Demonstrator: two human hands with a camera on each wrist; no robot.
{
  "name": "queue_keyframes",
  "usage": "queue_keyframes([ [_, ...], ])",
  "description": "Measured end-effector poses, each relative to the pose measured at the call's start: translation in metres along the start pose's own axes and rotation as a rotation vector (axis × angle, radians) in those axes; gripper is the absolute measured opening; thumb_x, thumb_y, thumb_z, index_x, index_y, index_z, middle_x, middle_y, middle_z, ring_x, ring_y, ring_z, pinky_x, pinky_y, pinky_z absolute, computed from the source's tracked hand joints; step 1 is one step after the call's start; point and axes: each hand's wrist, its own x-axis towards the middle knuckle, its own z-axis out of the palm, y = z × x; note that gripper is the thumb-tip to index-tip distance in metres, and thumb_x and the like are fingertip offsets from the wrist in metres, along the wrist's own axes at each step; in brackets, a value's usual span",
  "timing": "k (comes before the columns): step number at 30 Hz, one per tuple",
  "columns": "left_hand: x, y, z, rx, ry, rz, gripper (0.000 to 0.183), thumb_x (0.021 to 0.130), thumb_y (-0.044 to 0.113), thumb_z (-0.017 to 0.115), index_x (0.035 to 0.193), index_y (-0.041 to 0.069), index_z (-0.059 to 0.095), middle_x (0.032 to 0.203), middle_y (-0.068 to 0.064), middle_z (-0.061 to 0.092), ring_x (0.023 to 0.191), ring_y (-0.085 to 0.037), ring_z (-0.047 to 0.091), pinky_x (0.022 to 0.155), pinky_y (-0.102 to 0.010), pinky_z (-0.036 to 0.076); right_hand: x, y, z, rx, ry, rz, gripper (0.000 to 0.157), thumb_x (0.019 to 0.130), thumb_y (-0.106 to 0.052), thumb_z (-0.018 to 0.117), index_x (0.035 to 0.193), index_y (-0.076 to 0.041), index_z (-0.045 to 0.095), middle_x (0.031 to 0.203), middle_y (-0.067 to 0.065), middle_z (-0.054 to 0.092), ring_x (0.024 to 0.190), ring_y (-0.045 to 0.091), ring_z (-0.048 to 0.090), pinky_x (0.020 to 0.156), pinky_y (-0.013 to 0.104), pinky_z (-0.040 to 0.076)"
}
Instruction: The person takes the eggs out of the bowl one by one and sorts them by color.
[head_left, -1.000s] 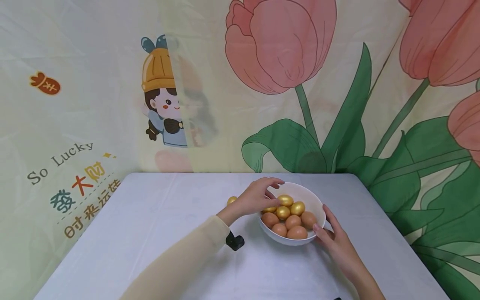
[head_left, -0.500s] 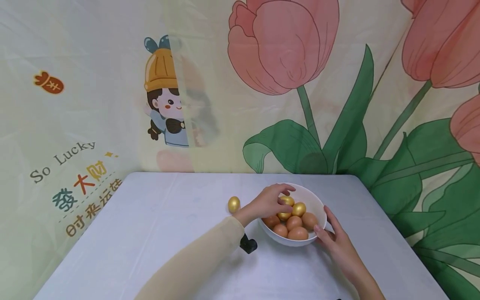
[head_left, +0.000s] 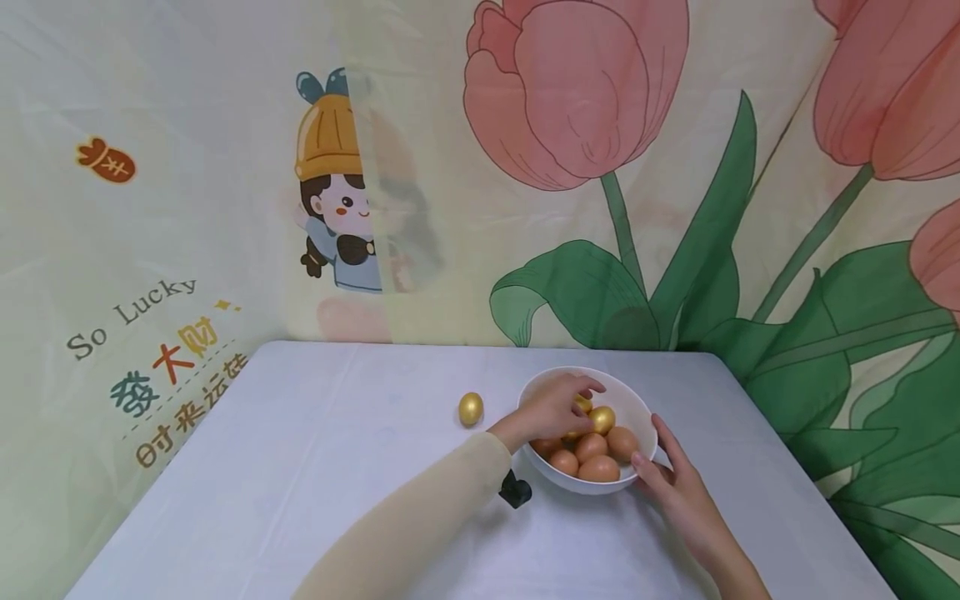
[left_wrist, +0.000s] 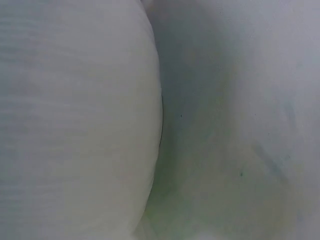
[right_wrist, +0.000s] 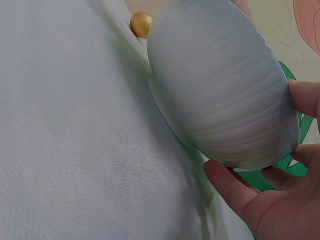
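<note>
In the head view, a white bowl [head_left: 564,483] stands on the table, holding brown eggs [head_left: 598,468] and golden eggs [head_left: 602,419]. My left hand [head_left: 557,406] reaches over its left rim, fingers spread above the golden eggs, with a golden egg showing between fingers and thumb. My right hand [head_left: 678,492] grips the bowl's right side. In the right wrist view, the fingers [right_wrist: 232,187] of that hand lie against the bowl's outer wall [right_wrist: 220,85]. A pale curved surface, apparently the bowl [left_wrist: 75,120], fills the left of the left wrist view.
One golden egg [head_left: 471,409] lies on the white-covered table [head_left: 360,433] left of the bowl. A small black device [head_left: 515,490] hangs below my left wrist. Behind the table rises a backdrop [head_left: 435,317] printed with tulips and a cartoon figure.
My left hand has moved rightward, deeper over the bowl, uncovering the golden egg on the table. My right hand keeps its grip on the bowl. The head view has shifted slightly.
</note>
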Motion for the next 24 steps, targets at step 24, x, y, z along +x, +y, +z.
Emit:
queue_keyframes([
  [24, 0.009, 0.006, 0.017, 0.258, 0.029, 0.067, 0.045, 0.099, 0.027, 0.078, 0.143, 0.021, 0.065, 0.121, 0.003, 0.069, 0.106, -0.005, 0.058, 0.1, -0.019, 0.048, 0.0, 0.0, 0.001, 0.0, -0.007, -0.006, 0.095, 0.106, -0.059, 0.056, 0.171, -0.031, -0.007, 0.176, 0.022, 0.004, 0.151, 0.047, 0.04, 0.108, 0.042, 0.053],
])
